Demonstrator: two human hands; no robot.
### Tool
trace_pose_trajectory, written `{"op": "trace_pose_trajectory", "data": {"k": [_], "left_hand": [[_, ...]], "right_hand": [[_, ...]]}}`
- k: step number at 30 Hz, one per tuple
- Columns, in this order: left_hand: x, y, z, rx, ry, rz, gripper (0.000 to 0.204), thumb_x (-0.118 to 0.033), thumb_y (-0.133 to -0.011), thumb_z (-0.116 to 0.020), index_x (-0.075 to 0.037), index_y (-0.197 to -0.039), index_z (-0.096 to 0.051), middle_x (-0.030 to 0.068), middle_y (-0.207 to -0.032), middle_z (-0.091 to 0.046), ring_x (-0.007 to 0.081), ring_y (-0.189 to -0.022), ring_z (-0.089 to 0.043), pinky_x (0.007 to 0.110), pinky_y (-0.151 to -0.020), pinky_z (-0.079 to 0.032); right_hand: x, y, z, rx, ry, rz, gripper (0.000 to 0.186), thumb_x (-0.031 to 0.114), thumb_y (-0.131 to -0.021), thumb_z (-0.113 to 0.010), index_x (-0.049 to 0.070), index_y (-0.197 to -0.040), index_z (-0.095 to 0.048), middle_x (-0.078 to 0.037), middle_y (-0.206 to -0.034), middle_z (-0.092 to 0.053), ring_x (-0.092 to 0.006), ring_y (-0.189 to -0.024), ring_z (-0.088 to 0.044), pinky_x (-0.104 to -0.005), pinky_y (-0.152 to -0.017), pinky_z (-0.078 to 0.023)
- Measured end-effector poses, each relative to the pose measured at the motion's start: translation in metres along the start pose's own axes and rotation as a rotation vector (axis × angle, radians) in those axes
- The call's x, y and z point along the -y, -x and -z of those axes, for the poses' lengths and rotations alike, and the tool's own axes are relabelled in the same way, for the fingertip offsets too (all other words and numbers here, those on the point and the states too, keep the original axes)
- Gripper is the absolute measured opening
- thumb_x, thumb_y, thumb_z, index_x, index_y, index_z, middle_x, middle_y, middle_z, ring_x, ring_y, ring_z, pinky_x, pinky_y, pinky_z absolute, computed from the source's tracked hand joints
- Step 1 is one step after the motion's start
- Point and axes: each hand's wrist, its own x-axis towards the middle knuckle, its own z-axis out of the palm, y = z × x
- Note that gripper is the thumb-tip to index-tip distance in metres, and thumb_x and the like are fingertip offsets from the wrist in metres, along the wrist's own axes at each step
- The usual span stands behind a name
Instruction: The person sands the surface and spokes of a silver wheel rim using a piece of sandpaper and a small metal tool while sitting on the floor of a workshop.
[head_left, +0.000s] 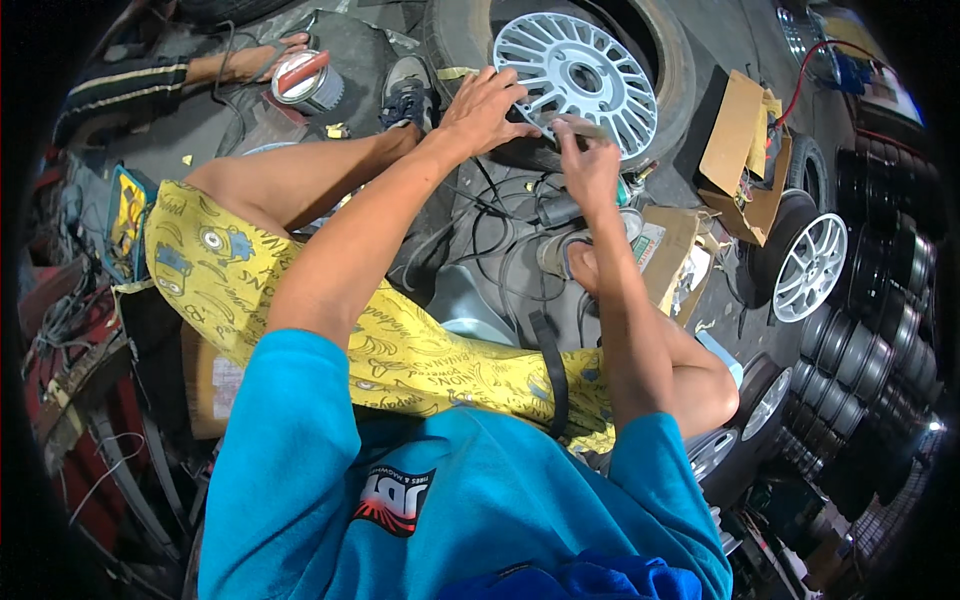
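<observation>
A light grey multi-spoke wheel rim (575,72) lies face up on a black tyre (672,60) in front of me. My left hand (487,112) grips the rim's near-left edge, its fingers bent over it and the thumb apart. My right hand (590,160) is closed at the rim's near edge. Pinched in its fingers is a small flat grey-brown piece (588,128), perhaps an abrasive pad; its kind is not clear. Below the right hand, near my foot, lies a power tool (562,209) with a cord, partly hidden.
At upper left, another person's hand (285,48) is near an open can (318,92) with a red tool across it. Dark cords (490,215) tangle between my feet. To the right are a cardboard box (735,160), a white-spoked wheel (808,268) and stacked dark rims (845,345).
</observation>
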Motion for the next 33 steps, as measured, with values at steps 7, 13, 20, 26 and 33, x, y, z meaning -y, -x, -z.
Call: {"op": "trace_pose_trajectory", "data": {"k": [7, 13, 20, 26, 33], "left_hand": [[-0.002, -0.001, -0.001, -0.004, 0.013, 0.001, 0.063, -0.048, -0.078, -0.089, -0.005, -0.122, -0.075, 0.0093, -0.127, -0.062, 0.0306, -0.125, -0.054, 0.046, -0.110, -0.044], [0.003, 0.001, -0.003, -0.067, 0.006, -0.035, 0.058, -0.048, -0.077, -0.088, -0.007, -0.114, -0.073, 0.0068, -0.117, -0.061, 0.0297, -0.116, -0.057, 0.045, -0.103, -0.046], [0.000, 0.000, -0.005, -0.097, -0.008, -0.068, 0.054, -0.046, -0.078, -0.088, -0.007, -0.112, -0.073, 0.0072, -0.117, -0.060, 0.0299, -0.116, -0.056, 0.046, -0.103, -0.046], [0.006, 0.000, -0.009, -0.096, 0.003, -0.057, 0.054, -0.044, -0.077, -0.089, -0.007, -0.113, -0.073, 0.0075, -0.118, -0.059, 0.0299, -0.115, -0.056, 0.045, -0.103, -0.046], [0.001, -0.001, -0.003, 0.006, 0.021, -0.002, 0.063, -0.045, -0.077, -0.090, -0.005, -0.123, -0.073, 0.0097, -0.127, -0.062, 0.0325, -0.126, -0.055, 0.047, -0.108, -0.043]], "right_hand": [[-0.005, -0.003, 0.016, -0.037, -0.209, -0.224, 0.035, 0.024, -0.103, -0.071, -0.010, -0.112, -0.075, -0.015, -0.087, -0.080, -0.0183, -0.079, -0.078, -0.0308, -0.074, -0.060], [0.017, -0.004, 0.007, -0.080, 0.006, -0.205, 0.041, 0.031, -0.102, -0.071, -0.009, -0.107, -0.076, -0.017, -0.081, -0.079, -0.0221, -0.079, -0.079, -0.0349, -0.076, -0.059], [0.008, -0.005, 0.004, -0.060, 0.178, -0.041, 0.027, 0.025, -0.101, -0.072, 0.000, -0.105, -0.080, -0.013, -0.086, -0.080, -0.0224, -0.080, -0.078, -0.0354, -0.073, -0.057], [0.020, -0.014, 0.023, 0.180, 0.030, -0.041, 0.022, 0.019, -0.100, -0.071, 0.000, -0.109, -0.080, -0.011, -0.086, -0.079, -0.0136, -0.077, -0.070, -0.0315, -0.072, -0.055], [0.020, -0.031, 0.035, 0.324, 0.061, 0.006, 0.019, 0.017, -0.100, -0.072, 0.001, -0.107, -0.080, -0.014, -0.089, -0.079, -0.0194, -0.077, -0.071, -0.0351, -0.075, -0.056]]}}
